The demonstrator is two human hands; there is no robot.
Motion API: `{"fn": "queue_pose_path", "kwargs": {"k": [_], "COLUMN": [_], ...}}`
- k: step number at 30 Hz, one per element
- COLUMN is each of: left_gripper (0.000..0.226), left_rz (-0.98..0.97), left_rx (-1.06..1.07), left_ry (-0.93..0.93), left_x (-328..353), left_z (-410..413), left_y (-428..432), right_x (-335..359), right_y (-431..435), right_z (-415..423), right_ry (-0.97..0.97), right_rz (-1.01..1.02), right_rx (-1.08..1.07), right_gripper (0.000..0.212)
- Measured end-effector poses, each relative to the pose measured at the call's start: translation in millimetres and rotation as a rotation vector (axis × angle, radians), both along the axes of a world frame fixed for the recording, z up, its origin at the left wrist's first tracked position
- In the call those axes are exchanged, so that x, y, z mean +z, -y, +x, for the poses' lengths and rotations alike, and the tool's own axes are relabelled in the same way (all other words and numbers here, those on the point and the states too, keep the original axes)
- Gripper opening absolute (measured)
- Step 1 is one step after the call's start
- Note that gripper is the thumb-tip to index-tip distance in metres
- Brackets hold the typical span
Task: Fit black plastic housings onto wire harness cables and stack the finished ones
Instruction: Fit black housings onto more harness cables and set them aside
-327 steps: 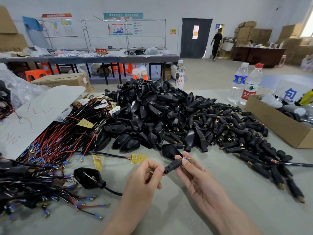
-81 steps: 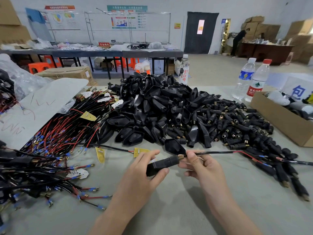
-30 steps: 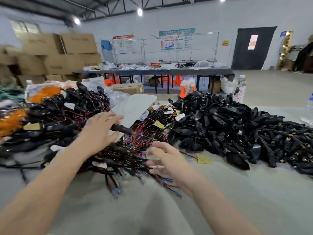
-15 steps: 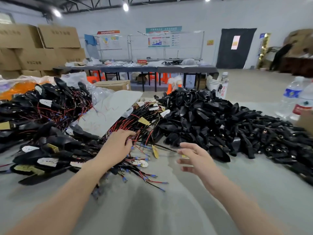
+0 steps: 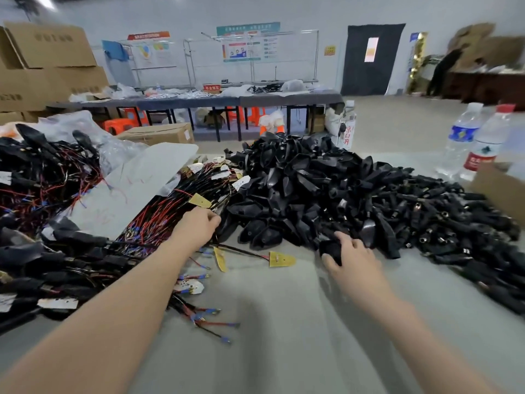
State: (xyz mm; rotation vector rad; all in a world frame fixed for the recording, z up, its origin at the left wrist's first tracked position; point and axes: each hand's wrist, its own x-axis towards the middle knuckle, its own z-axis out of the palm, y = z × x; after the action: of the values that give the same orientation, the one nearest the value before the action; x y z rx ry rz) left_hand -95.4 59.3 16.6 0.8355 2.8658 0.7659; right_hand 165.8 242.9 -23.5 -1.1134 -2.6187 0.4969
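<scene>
each hand is fetching one half of the next assembly. the left hand [image 5: 196, 224] reaches into the near edge of the loose wire harness cables [image 5: 170, 211], the red and black bundle lying left of centre on the desk [image 5: 284, 322]. its fingers curl in among the strands, but whether its grip has closed on a single cable i cannot tell. the right hand [image 5: 350, 257] is at the near edge of the housing pile [image 5: 298, 191], its grip wrapped round one black housing [image 5: 331, 248], thumb on the near side and fingers over the top.

the supplies sit side by side, cables left, housings centre, so both hands can pick at once without crossing. the finished stack [image 5: 42, 251], cables with housings already on, lies at the near left, touching the loose bundle. small black plugs [image 5: 443, 220] spread to the right of the housings. two water bottles [image 5: 461, 137] stand far right, beside a cardboard box [image 5: 502, 191].

next, i judge, both parts come to the bare desk in front to be joined. tangled strands may drag neighbours out.
</scene>
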Motion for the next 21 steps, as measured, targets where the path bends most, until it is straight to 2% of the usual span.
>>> {"fn": "queue_pose_path", "kwargs": {"k": [2, 6, 8, 11, 14, 17, 19, 21], "left_gripper": [0.024, 0.029, 0.032, 0.036, 0.020, 0.013, 0.009, 0.014], "left_rz": [-0.026, -0.115, -0.079, 0.190, 0.629, 0.940, 1.086, 1.065], "left_rx": [0.038, 0.062, 0.078, 0.072, 0.021, -0.053, -0.128, -0.156], "left_ry": [-0.005, 0.032, 0.020, 0.053, 0.318, 0.427, 0.477, 0.555], "left_x": [-2, 1, 9, 32, 65, 95, 100, 83], "left_z": [-3, -5, -4, -1, 12, 36, 63, 97], "left_y": [-8, -17, -18, -20, -18, -5, 7, 14], "right_x": [-3, -1, -3, -2, 2, 5, 5, 3], "right_y": [-1, 3, 4, 6, 8, 11, 13, 18], "right_z": [0, 5, 10, 23, 33, 40, 43, 45], "right_ry": [0.038, -0.036, -0.091, -0.319, -0.562, -0.730, -0.884, -0.989], "right_rz": [0.047, 0.060, 0.017, -0.258, -0.568, -0.793, -0.960, -1.088], "right_rx": [0.019, 0.037, 0.074, 0.092, 0.047, 0.013, 0.008, 0.003], "right_gripper": [0.057, 0.045, 0.043, 0.039, 0.038, 0.040, 0.042, 0.043]}}
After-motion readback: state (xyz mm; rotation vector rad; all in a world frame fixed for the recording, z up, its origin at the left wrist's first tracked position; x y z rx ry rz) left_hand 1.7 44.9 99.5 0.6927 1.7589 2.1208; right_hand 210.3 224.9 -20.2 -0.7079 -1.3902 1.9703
